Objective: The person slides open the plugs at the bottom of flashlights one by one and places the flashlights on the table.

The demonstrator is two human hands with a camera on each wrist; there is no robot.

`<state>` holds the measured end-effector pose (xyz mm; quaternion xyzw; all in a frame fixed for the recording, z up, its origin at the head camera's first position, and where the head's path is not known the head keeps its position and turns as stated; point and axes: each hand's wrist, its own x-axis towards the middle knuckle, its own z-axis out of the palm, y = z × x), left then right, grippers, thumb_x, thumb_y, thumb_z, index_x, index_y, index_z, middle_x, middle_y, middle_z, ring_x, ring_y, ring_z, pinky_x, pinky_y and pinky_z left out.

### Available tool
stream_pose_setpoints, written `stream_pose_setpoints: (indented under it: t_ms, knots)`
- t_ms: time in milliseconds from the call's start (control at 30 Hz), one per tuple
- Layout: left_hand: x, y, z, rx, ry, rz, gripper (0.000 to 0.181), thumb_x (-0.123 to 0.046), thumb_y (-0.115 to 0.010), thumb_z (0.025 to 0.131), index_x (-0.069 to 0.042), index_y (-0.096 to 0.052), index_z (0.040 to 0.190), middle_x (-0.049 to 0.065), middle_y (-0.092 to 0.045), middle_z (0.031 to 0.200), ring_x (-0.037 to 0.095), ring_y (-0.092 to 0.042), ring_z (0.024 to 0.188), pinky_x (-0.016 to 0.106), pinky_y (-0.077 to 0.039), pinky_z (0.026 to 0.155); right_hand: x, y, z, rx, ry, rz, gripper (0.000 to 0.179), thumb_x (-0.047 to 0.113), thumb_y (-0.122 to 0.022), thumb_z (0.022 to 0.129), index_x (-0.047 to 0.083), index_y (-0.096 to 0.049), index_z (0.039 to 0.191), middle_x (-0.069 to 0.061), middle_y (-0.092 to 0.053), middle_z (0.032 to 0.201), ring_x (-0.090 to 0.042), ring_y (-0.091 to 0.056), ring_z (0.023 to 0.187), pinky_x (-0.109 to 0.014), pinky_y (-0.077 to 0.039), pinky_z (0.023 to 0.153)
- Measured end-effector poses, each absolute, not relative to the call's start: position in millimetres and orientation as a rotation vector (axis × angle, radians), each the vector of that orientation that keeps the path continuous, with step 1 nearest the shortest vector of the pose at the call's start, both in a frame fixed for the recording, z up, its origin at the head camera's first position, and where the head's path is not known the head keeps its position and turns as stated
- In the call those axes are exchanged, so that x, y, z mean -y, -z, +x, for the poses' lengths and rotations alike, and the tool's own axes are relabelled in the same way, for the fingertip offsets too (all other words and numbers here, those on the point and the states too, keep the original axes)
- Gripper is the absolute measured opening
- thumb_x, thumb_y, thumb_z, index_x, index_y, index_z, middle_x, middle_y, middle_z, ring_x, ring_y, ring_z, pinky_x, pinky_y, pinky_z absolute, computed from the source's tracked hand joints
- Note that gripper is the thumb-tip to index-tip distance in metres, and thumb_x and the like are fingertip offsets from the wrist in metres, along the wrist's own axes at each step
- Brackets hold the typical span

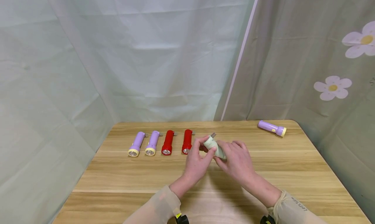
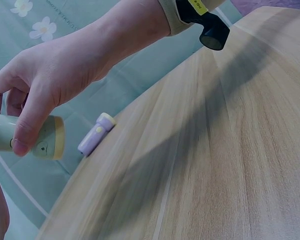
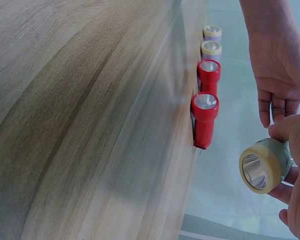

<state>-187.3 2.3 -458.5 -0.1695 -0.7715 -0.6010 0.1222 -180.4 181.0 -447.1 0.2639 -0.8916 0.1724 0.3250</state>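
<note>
Above the middle of the table, both hands hold a pale green flashlight [image 1: 216, 148] with a cream ring round its lens. My left hand [image 1: 195, 160] pinches its tail end between thumb and fingers. Metal plug prongs [image 1: 213, 135] stick out from that end. My right hand [image 1: 238, 160] grips the head end; the right wrist view shows the reflector [image 3: 255, 171] facing toward that camera. A small printed face shows beside the right thumb in the left wrist view. The nearest other flashlight is a red one [image 1: 187, 142], just left of the left hand.
Left of the hands, another red flashlight [image 1: 168, 142] and two purple flashlights [image 1: 153, 143] [image 1: 137, 144] stand in a row with prongs out. One more purple flashlight [image 1: 269, 127] lies at the back right of the wooden table [image 1: 131, 181]. Curtains [image 1: 175, 54] hang behind.
</note>
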Motion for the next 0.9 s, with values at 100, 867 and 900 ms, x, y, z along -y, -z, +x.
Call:
stream_pose_setpoints:
  t_ms: [100, 867, 900]
  knots:
    - [-2.2, 458.7, -187.2, 2.252, 1.747, -0.501, 0.046, -0.033, -0.072, 0.097, -0.027, -0.052, 0.138, -0.009, -0.061, 0.113, 0.017, -0.057, 0.096, 0.033, -0.053, 0.073, -181.0, 447.2, -180.5, 2.344, -0.453, 0.688, 0.056, 0.029, -0.090, 0.077, 0.012, -0.064, 0.124, -0.001, -0.072, 0.093, -0.021, -0.066, 0.078, -0.050, -0.045, 0.095]
    - [-3.3, 453.8, -189.5, 2.267, 1.680, -0.545, 0.046, -0.039, -0.069, 0.098, -0.033, -0.051, 0.140, -0.008, -0.062, 0.111, 0.015, -0.058, 0.093, 0.031, -0.051, 0.070, -179.0, 444.9, -178.3, 2.389, -0.546, 0.635, 0.049, 0.028, -0.087, 0.079, 0.011, -0.065, 0.119, 0.004, -0.067, 0.087, -0.015, -0.058, 0.072, -0.046, -0.043, 0.096]
    - [-3.4, 453.8, -189.7, 2.267, 1.678, -0.544, 0.046, -0.039, -0.069, 0.098, -0.033, -0.051, 0.140, -0.008, -0.062, 0.111, 0.015, -0.058, 0.092, 0.031, -0.051, 0.070, -179.0, 444.8, -178.2, 2.389, -0.550, 0.633, 0.049, 0.028, -0.087, 0.079, 0.011, -0.065, 0.119, 0.004, -0.068, 0.088, -0.015, -0.058, 0.072, -0.046, -0.043, 0.096]
